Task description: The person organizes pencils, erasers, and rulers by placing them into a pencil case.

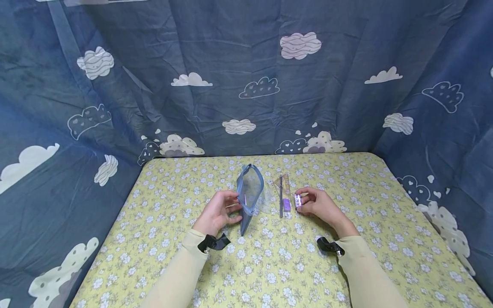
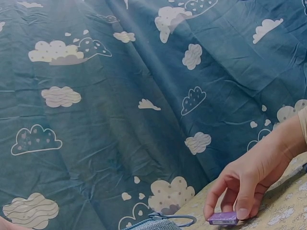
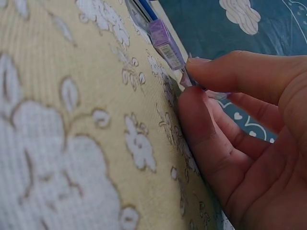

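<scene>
In the head view my left hand (image 1: 219, 210) holds the left side of a blue-edged pencil pouch (image 1: 239, 185), whose mouth gapes. Something purple shows faintly inside it. My right hand (image 1: 317, 205) pinches a small shiny purple-and-white piece (image 1: 298, 201) between thumb and fingers, just above the cloth. Fingertips mostly cover this piece in the right wrist view. Beside it lie a purple eraser (image 1: 286, 205), a dark pencil (image 1: 281, 196) and a clear set square (image 1: 286, 183). The right wrist view shows a barcode on the eraser (image 3: 165, 44).
A yellow floral cloth (image 1: 265, 273) covers the table. Dark blue curtains (image 1: 215, 107) with cloud prints stand at the back and both sides. A clear curved sheet (image 1: 265, 201), perhaps a protractor, lies partly behind the pouch. Black straps (image 1: 213, 242) sit on both wrists.
</scene>
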Action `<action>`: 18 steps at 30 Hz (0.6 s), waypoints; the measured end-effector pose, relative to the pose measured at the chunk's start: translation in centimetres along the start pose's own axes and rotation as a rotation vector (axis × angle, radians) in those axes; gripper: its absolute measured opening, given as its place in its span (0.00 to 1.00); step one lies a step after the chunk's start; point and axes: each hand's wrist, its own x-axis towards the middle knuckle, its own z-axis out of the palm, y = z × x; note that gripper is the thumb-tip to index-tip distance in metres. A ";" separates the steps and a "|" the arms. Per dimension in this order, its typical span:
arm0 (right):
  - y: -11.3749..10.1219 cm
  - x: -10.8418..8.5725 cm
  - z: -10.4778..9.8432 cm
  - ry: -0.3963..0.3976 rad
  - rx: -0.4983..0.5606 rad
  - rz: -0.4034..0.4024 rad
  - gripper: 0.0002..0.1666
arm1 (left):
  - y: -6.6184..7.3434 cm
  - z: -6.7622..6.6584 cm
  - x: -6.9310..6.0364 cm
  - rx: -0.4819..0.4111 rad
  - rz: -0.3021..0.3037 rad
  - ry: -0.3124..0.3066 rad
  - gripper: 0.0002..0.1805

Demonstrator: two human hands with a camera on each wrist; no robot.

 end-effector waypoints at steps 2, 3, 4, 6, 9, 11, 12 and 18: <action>-0.1 -0.1 0.1 0.004 0.004 0.005 0.34 | -0.1 -0.1 0.0 0.001 -0.001 -0.001 0.07; -0.1 -0.1 0.2 0.005 0.008 0.010 0.34 | -0.1 -0.2 0.0 0.000 -0.002 0.000 0.07; -0.1 -0.1 0.2 0.005 0.014 0.014 0.34 | -0.1 -0.2 0.0 -0.002 -0.004 0.000 0.07; -0.2 -0.1 0.2 0.006 0.023 0.022 0.35 | -0.2 -0.2 0.0 -0.001 -0.004 -0.001 0.07; -0.2 0.0 0.2 0.008 0.024 0.031 0.35 | -0.2 -0.3 0.0 0.000 -0.010 0.000 0.07; -0.4 0.1 0.2 0.013 0.012 0.027 0.35 | -0.2 -0.3 0.0 0.004 -0.010 -0.002 0.08; -0.5 0.2 0.2 0.015 0.003 0.023 0.35 | -0.2 -0.3 0.0 0.005 -0.009 -0.003 0.08; -1.6 0.1 0.4 0.023 -0.029 0.008 0.34 | 0.0 -0.1 -0.1 0.004 -0.006 -0.006 0.08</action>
